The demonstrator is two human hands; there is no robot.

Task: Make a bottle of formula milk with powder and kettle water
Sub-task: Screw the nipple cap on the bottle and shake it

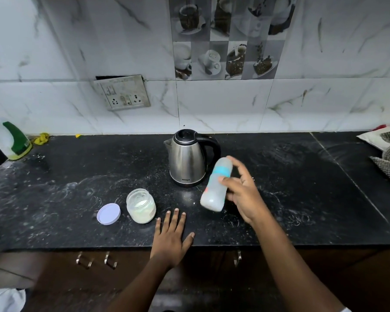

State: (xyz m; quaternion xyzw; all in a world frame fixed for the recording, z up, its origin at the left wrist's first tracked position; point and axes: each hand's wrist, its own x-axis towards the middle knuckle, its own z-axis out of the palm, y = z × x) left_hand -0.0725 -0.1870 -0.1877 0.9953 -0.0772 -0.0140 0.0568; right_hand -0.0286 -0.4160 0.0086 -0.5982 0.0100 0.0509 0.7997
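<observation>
One wide-angle view, worn on the person's head, looks forward and down across the bench (65, 210) toward the tiled wall (302, 104). The kettle (187, 161) stands near the frame's centre, and the lens faces it almost squarely from the front. The view is close. Both forearms run up from the bottom edge, with the left hand (171, 237) flat on the bench below the kettle and the right hand (243, 197) round the bottle (216, 185) just right of it. Below the kettle the bench's front edge and cupboard handles (109, 260) show. Behind it the wall fills the top half.
</observation>
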